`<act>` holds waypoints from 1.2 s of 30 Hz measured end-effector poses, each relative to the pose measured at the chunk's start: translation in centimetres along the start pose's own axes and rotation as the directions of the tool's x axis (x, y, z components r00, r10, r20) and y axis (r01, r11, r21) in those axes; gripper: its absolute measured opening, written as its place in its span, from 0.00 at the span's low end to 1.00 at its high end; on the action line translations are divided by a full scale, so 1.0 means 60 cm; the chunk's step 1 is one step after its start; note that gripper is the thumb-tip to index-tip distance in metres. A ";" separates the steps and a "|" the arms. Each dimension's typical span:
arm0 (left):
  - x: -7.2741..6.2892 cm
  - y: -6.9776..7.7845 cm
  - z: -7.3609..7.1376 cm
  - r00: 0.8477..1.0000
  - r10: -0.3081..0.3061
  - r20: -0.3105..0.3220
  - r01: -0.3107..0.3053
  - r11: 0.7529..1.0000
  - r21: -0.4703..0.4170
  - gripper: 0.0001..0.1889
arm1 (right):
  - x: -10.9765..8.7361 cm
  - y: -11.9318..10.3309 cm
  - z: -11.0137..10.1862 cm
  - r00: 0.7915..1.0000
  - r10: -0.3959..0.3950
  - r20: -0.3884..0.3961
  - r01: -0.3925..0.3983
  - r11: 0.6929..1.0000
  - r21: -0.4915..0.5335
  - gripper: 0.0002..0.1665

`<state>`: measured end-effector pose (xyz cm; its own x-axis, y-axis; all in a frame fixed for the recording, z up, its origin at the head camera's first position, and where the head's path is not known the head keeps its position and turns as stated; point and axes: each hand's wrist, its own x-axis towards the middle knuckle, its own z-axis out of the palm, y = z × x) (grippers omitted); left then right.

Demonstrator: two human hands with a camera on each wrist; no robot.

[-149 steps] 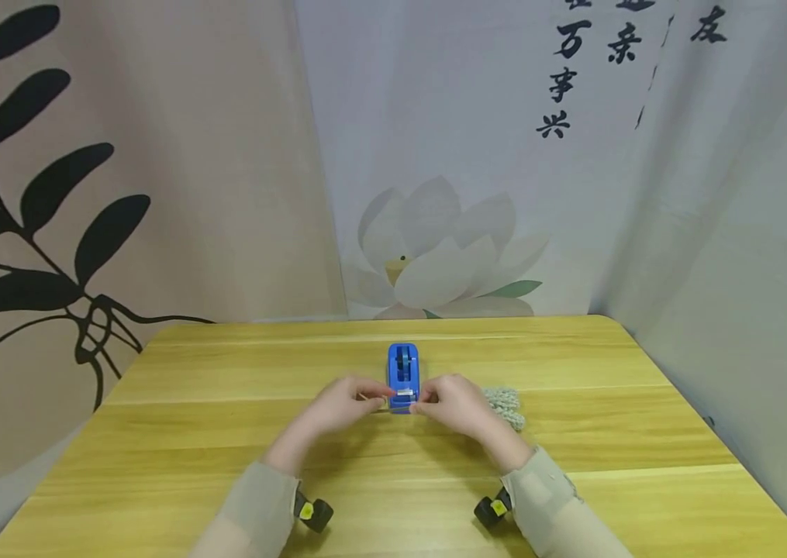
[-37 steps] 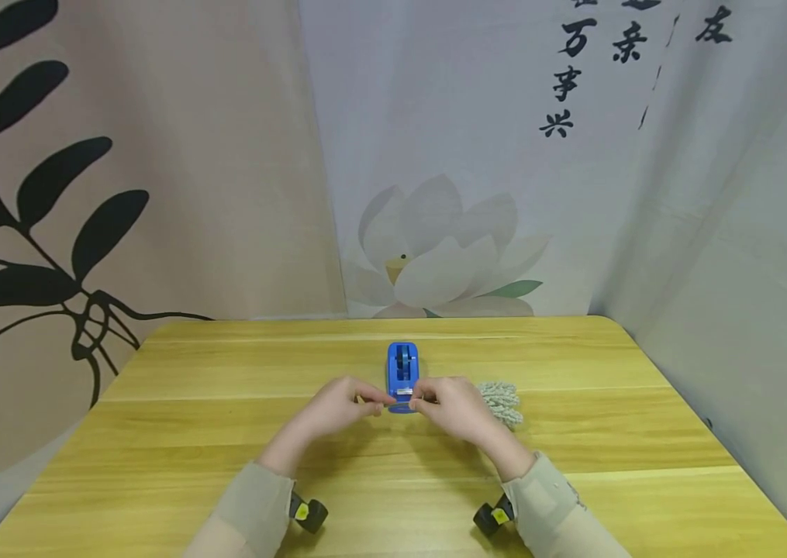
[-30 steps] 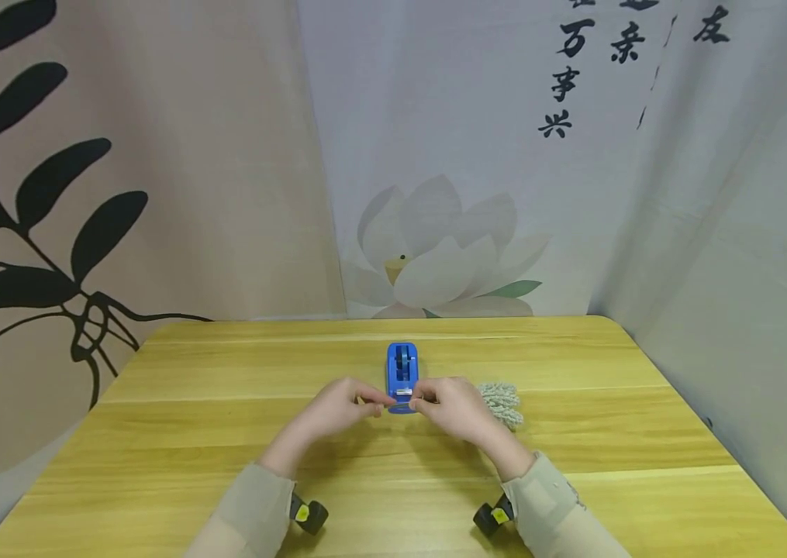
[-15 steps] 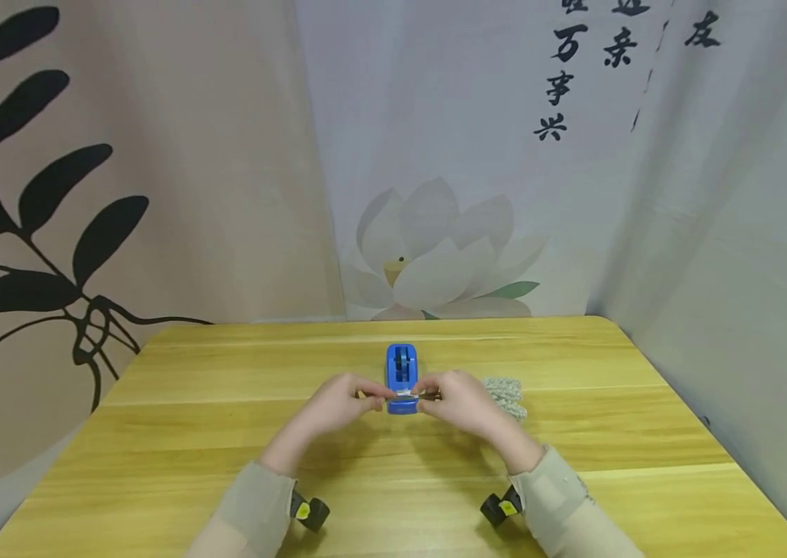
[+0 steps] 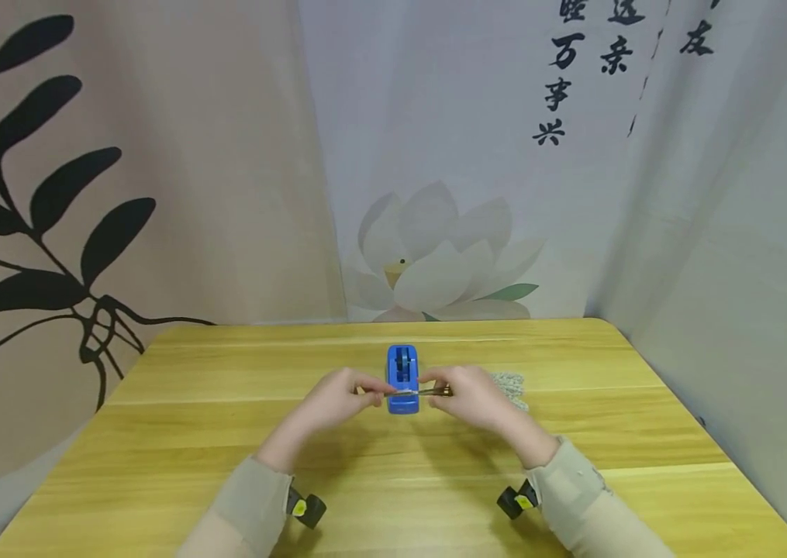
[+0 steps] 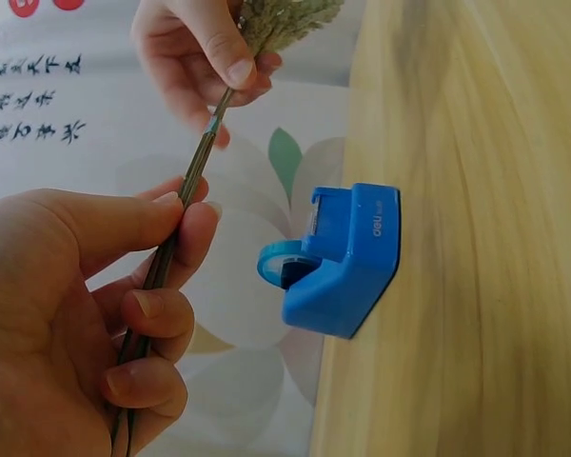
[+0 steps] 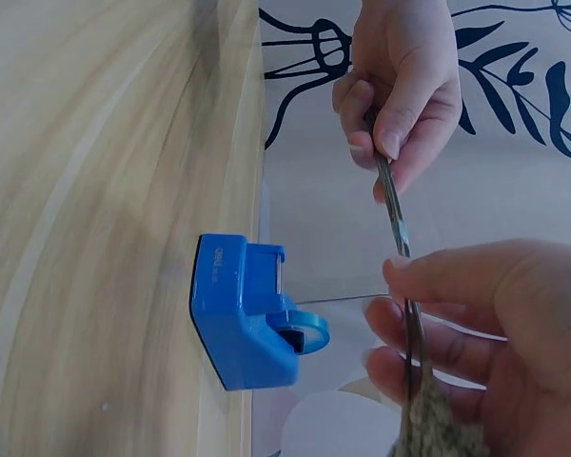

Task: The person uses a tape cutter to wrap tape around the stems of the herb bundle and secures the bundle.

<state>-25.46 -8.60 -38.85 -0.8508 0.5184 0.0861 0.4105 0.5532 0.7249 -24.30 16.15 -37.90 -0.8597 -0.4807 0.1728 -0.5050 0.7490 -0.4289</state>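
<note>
A thin bundle of dried plant stems (image 6: 176, 228) runs between the two hands, in front of a blue tape dispenser (image 5: 403, 366). The left hand (image 5: 339, 397) grips the lower stems between thumb and curled fingers. The right hand (image 5: 471, 397) pinches the bundle with thumb and fingers just below the fluffy pale green heads (image 7: 438, 427). A shiny, clear band (image 6: 212, 124), apparently tape, shows on the stems between the hands. In the head view the right hand partly hides the heads. The dispenser, holding a light blue tape roll (image 7: 312, 330), is touched by neither hand.
The wooden table (image 5: 156, 457) carries the dispenser near its middle. Behind it hangs a printed curtain (image 5: 226, 155) with leaves, a lotus and writing. Small black wrist cameras sit below both sleeves.
The right hand has shifted right and slightly up along the stems, its fingers loosening a little. More of the stems shows between the hands. The left hand has barely moved; the dispenser stays put.
</note>
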 end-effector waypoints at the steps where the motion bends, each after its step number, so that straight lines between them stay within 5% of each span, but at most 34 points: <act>1: -0.001 0.000 0.000 1.000 -0.002 -0.001 0.002 1.000 0.000 0.11 | -0.002 0.001 -0.001 1.000 -0.003 -0.007 0.003 1.000 -0.005 0.15; 12: -0.008 -0.002 0.003 1.000 0.018 0.005 -0.018 1.000 -0.010 0.09 | -0.019 0.016 -0.001 0.996 -0.060 -0.059 0.056 0.996 -0.075 0.04; 36: -0.052 -0.059 0.021 0.997 0.032 0.073 -0.040 0.994 0.102 0.07 | -0.048 0.062 0.039 0.987 -0.102 0.125 0.104 0.994 -0.014 0.06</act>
<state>-23.84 -11.36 -42.54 -0.8109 0.5822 0.0596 0.4751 0.5956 0.6477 -23.57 19.26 -42.07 -0.7875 -0.6076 0.1033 -0.5929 0.7012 -0.3960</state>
